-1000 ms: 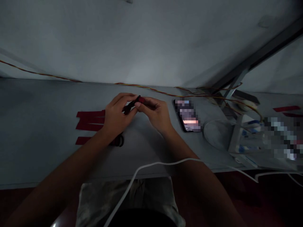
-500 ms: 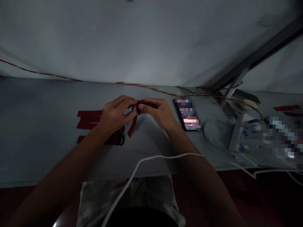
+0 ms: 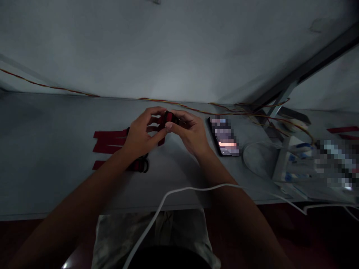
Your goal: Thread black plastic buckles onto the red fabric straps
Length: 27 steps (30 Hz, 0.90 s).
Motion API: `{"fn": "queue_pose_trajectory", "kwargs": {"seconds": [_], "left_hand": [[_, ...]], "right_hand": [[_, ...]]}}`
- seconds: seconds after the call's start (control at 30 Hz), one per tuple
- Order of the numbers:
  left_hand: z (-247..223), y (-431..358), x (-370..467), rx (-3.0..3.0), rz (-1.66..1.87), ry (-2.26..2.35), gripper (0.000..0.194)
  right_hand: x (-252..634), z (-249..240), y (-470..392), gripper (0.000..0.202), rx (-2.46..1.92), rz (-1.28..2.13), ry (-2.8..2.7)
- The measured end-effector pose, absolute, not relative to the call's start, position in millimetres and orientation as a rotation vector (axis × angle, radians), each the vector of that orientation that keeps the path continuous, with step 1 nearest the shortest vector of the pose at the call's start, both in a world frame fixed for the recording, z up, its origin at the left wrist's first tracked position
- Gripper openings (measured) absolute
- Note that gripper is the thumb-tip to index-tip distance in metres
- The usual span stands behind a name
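Note:
Between my hands, raised over the grey table, is a red strap with black parts (image 3: 169, 118). My left hand (image 3: 143, 132) grips its left side, fingers bent and thumb against its lower edge. My right hand (image 3: 192, 130) grips the right side, thumb across the front and fingers behind. A red end of the strap hangs below my left fingers. Several red straps (image 3: 108, 145) lie on the table left of and partly under my left hand and forearm; the nearest one has black rings (image 3: 144, 164) at its right end.
A lit phone (image 3: 223, 136) lies right of my right hand. Twisted wires (image 3: 190, 108) run along the wall. A white cable (image 3: 193, 188) crosses over my right forearm. At right are a white box (image 3: 294, 160) and more red straps (image 3: 342, 129).
The held strap has turned, so its red and black face now shows between my hands. The hanging red end looks shorter. Fingers of both hands have spread around the piece.

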<state>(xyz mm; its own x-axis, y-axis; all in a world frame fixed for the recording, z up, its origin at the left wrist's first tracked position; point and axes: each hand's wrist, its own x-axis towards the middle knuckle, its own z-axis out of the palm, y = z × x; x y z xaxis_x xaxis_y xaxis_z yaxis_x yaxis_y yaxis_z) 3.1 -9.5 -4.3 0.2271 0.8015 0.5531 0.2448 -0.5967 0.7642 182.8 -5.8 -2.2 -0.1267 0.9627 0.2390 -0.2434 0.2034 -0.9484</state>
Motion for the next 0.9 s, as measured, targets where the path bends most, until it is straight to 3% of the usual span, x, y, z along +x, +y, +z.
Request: {"fn": "queue_pose_trajectory", "kwargs": {"seconds": [0.33, 0.9], "left_hand": [[12, -4, -9, 2.264, 1.293, 0.862, 0.036], [7, 5, -23, 2.708, 1.108, 0.996, 0.044]], "right_hand": [[207, 3, -1, 0.051, -0.803, 1.543, -1.288], [205, 7, -1, 0.039, -0.870, 1.605, -1.273]]}}
